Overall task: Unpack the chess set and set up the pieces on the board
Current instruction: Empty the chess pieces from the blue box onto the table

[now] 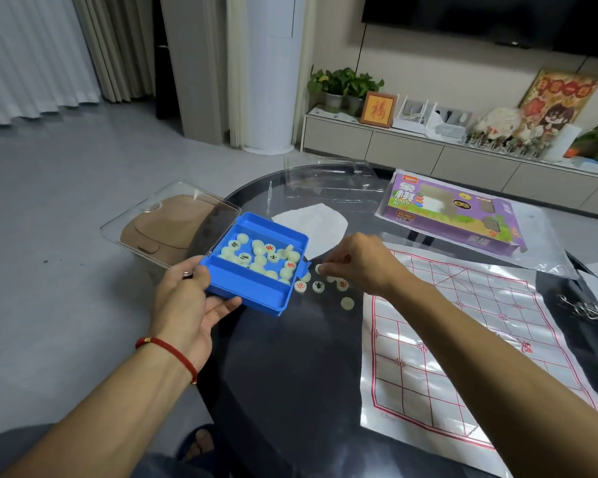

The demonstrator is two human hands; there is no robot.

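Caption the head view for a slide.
Left hand holds blue tray of pieces; right hand pinches one piece beside board.

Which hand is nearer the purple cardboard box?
Right. The right hand pinches a pale round piece below-left of the purple cardboard box; the left hand grips the blue plastic tray, farther left.

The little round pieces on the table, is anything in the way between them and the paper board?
Nothing visible blocks them. The loose pieces lie on the dark table just left of the paper board, with only bare tabletop between. The right hand pinches one piece; the left hand holds the blue tray.
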